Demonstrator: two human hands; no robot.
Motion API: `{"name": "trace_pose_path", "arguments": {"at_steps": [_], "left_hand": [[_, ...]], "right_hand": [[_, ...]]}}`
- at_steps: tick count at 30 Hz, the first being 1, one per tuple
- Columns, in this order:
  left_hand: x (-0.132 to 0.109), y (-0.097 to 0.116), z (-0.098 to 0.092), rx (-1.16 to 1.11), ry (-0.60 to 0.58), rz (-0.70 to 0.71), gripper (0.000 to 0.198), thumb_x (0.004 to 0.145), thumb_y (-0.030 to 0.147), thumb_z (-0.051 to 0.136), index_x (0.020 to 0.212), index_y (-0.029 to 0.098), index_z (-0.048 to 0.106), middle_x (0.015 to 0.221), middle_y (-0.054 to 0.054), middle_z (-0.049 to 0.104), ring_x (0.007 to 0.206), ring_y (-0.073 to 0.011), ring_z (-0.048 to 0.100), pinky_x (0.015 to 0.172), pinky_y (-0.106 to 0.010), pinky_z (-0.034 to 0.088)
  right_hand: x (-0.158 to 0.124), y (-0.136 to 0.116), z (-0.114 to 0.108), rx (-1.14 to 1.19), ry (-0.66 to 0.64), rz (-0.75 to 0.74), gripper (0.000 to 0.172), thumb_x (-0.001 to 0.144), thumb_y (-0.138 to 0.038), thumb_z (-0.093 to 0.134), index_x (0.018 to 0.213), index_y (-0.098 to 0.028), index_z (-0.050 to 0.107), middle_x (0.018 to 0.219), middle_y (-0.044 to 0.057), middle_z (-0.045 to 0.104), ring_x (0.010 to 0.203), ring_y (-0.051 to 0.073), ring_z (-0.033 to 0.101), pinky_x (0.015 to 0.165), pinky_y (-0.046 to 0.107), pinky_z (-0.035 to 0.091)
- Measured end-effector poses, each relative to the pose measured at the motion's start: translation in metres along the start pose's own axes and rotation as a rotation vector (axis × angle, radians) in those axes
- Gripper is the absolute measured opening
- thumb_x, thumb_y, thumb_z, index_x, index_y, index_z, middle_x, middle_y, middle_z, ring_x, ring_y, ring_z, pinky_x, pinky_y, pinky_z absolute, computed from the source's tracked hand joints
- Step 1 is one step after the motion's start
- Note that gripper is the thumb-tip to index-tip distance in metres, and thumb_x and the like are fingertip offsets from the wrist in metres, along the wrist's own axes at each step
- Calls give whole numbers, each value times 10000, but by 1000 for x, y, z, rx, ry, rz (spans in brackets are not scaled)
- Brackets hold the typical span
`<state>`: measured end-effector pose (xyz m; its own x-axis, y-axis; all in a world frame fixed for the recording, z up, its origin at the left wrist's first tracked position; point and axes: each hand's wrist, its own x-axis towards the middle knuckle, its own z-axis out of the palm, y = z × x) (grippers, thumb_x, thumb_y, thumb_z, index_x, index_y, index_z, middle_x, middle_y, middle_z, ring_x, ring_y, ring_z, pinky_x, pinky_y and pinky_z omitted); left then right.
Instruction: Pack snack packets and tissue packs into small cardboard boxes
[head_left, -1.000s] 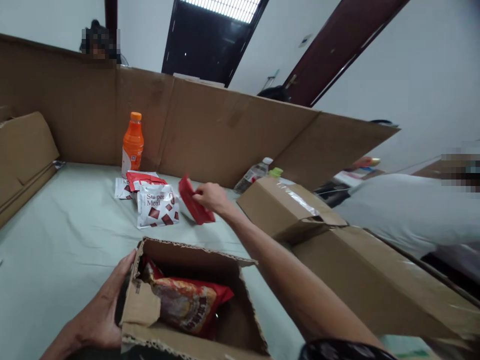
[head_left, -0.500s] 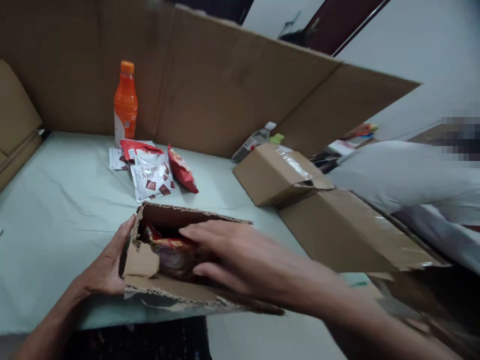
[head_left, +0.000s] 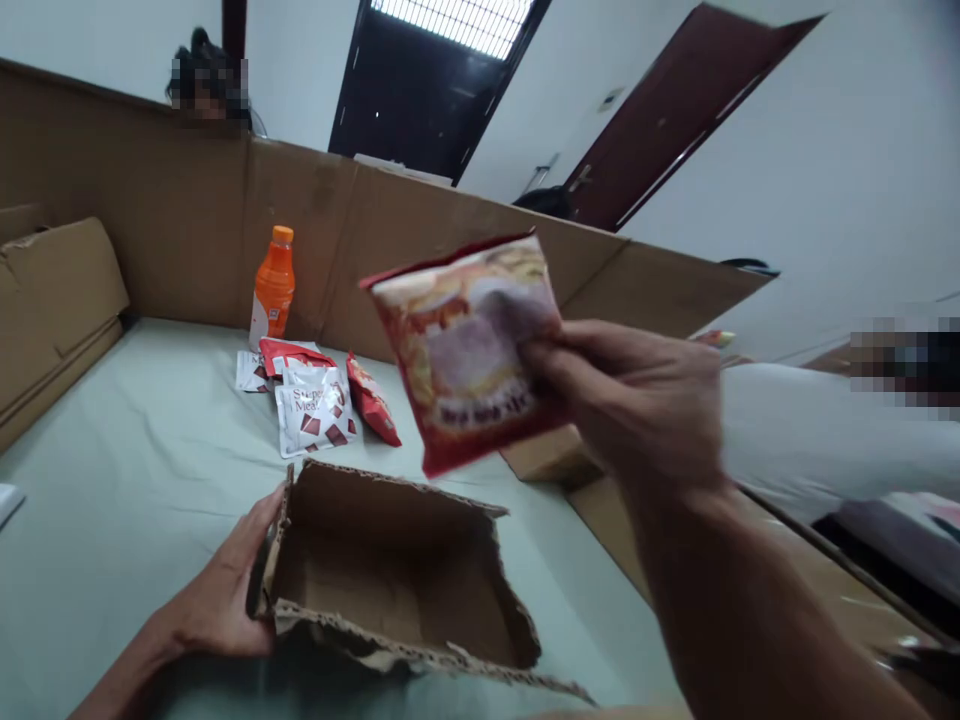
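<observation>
My right hand pinches a red and yellow snack packet by its right side, raised above an open cardboard box. The packet is blurred and its lettering cannot be read. My left hand is closed on the box's left wall, thumb outside along the edge. The box has torn, ragged rims, and its visible floor is bare. Behind it lie white packets marked "Super Meal", a red packet leaning beside them and another red packet on top.
An orange drink bottle stands upright near the tall cardboard wall. More cardboard lies at the left and right. A person's head shows over the wall. Pale green cloth covers the surface.
My right hand has come up out of the box with the snack packet. My left hand stays on the box's left side. The view has tilted upward.
</observation>
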<state>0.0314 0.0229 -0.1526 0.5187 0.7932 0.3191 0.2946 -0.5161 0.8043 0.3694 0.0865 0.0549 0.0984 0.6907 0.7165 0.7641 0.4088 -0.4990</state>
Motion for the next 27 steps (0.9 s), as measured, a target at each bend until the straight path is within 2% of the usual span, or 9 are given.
{"name": "trace_pose_path", "arguments": {"at_steps": [3,6,9,12,15,18,21,24,27], "left_hand": [[1,5,-1,-3,-4,13,1190,717,333,746,1681,361,49,1702,-109,329,1514,-462,388,1217,-663,390],[-1,4,-2,8,-21,12,1214,723,399,786,1681,387,41,1724,-92,285,1522,-472,369,1226,-681,364],[-10,-7,-4,42,-50,-30,1239,723,436,786,1675,420,-6,1743,-65,237,1526,-473,361,1221,-679,379],[-20,-21,-6,51,-98,-94,1253,737,447,779,1667,424,-61,1761,-74,162,1551,-483,296,1220,-720,334],[-24,-27,-5,-17,-143,-119,1333,677,393,807,1669,388,-82,1770,-104,99,1579,-502,186,1234,-754,238],[-18,-24,1,-99,-123,-98,1355,612,338,818,1672,405,-23,1772,-89,95,1588,-504,146,1246,-759,174],[-12,-19,1,-166,-62,-71,1304,609,333,811,1674,389,60,1753,-92,189,1583,-483,202,1261,-720,180],[-17,-10,-22,-162,90,-97,1281,632,417,840,1675,345,100,1710,-124,307,1538,-463,338,1256,-660,268],[-30,5,-64,-62,349,-185,1227,686,499,847,1669,281,145,1626,-142,442,1474,-430,449,1244,-596,341]], "right_hand": [[47,26,54,-240,22,-18,254,983,-217,546,1071,-183,782,1046,118,792,953,255,710,869,417,552],[77,52,127,-326,-133,-45,232,996,-153,544,1084,-138,758,1137,148,756,1126,260,657,1078,489,442],[75,77,198,-339,-383,-62,225,1014,-317,640,1166,-164,704,1216,104,706,1124,239,660,1032,491,516],[57,100,242,-299,-574,-52,250,992,-357,675,1167,-182,709,1193,78,725,1052,225,701,932,428,581],[39,119,241,-242,-606,-12,251,988,-224,557,1105,-229,779,1178,71,781,1107,239,711,973,372,542],[17,131,206,-173,-561,27,364,969,-270,476,1154,-237,788,1234,70,778,1146,251,705,1009,373,521],[-20,143,169,-111,-523,63,391,937,-402,487,1096,-239,804,1159,91,797,1076,285,723,980,419,544],[-63,160,153,-69,-476,111,480,930,-498,439,1090,-213,791,1081,128,802,968,296,739,866,427,587],[-98,179,158,-40,-429,143,522,903,-530,413,1089,-193,765,1040,142,794,922,291,738,821,431,604]]}}
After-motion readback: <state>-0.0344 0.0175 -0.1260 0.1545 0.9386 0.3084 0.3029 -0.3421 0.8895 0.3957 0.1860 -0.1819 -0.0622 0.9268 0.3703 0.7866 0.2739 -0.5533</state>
